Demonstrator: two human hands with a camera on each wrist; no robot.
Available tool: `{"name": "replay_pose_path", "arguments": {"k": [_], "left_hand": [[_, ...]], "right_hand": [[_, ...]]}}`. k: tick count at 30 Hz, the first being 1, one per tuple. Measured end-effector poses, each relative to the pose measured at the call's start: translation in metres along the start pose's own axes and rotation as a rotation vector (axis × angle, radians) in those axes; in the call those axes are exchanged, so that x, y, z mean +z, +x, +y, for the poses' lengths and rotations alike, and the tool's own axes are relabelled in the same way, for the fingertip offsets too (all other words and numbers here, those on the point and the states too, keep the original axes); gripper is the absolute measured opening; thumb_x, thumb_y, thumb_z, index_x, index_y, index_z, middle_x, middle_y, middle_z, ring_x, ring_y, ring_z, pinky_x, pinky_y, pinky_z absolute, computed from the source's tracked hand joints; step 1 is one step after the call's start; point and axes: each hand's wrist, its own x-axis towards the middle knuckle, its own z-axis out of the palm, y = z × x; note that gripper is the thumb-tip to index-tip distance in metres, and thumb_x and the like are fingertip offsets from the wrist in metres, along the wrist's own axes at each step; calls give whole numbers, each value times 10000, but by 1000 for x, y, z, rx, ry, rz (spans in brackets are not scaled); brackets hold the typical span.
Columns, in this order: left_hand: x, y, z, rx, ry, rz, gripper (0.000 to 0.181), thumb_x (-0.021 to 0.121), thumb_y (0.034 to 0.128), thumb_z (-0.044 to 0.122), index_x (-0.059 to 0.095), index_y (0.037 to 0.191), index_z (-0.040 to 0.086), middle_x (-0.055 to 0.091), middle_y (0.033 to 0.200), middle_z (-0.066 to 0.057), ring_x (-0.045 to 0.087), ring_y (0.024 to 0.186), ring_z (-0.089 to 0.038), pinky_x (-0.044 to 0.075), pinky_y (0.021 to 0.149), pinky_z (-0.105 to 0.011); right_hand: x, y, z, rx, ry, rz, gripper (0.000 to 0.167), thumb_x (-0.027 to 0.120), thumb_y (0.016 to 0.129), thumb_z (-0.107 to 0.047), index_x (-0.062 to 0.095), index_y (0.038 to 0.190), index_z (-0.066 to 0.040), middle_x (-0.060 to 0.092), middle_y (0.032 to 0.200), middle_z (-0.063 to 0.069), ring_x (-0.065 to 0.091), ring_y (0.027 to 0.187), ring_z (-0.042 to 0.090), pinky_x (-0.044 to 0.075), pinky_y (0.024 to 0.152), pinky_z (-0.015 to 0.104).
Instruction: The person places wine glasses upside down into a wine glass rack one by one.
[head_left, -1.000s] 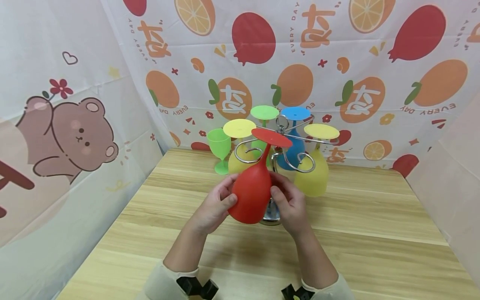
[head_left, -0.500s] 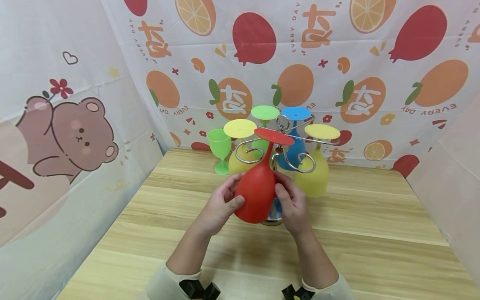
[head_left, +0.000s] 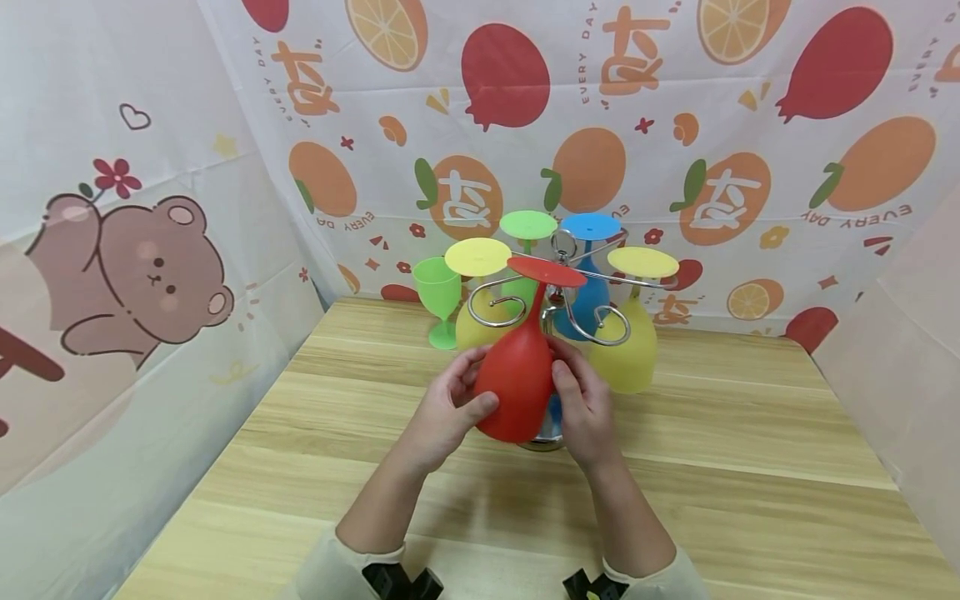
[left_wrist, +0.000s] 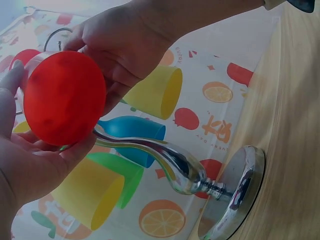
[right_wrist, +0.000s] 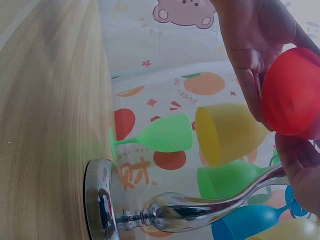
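Upside down and tilted, a red goblet point(head_left: 516, 383) is held by its bowl between both hands in front of a chrome stemware rack point(head_left: 558, 275). My left hand point(head_left: 442, 412) grips the bowl's left side, thumb in front. On the other side my right hand point(head_left: 588, 408) holds the bowl with its thumb and fingers. The goblet's round foot point(head_left: 547, 271) is up at the level of the rack's front wire hooks; whether the stem sits inside a hook I cannot tell. In the left wrist view the bowl point(left_wrist: 65, 97) faces the camera, with fingers on both sides.
Upside down on the rack hang two yellow goblets point(head_left: 626, 358), a green goblet point(head_left: 528, 225) and a blue goblet point(head_left: 592, 292). A green goblet point(head_left: 438, 292) stands upright on the wooden table point(head_left: 712, 467), behind and left. The rack's chrome base point(right_wrist: 100, 200) rests on the table. Printed cloth hangs behind.
Both hands keep hold of the red goblet. Its bowl has shifted slightly to the right, towards the rack's post, and the left hand has moved right with it.
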Motion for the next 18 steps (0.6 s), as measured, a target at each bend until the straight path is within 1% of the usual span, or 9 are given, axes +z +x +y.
{"name": "replay_pose_path", "arguments": {"k": [5,10,14,18], "left_hand": [[2,0,1,-15,28,29,749,748,856,422,409,1447,112,546,1366,-134,549,1225,-270,564,911,-408],[3,1,1,-16,42,53,729,743,861,417,416,1442,121,555,1360,-123,550,1226,-272,565,907,-407],[4,1,1,-12,51,63,706,736,869,408,421,1438,132,559,1360,-108,547,1230,-280,567,903,-415],[4,1,1,-8,79,78,687,728,874,411,429,1432,143,569,1347,-99,554,1215,-285,568,900,-413]], "right_hand": [[0,1,-1,42,10,9,403,444,1044,-177,423,1416,-23,533,1365,64,527,1231,240,565,881,287],[1,2,0,69,39,17,351,407,1055,-189,406,1358,-11,538,1323,79,549,1199,250,566,883,296],[1,3,0,75,36,19,361,397,1058,-195,402,1349,19,546,1302,89,561,1166,256,570,873,298],[1,4,2,71,12,18,346,408,1057,-191,426,1348,-5,553,1297,90,560,1149,247,568,870,286]]}}
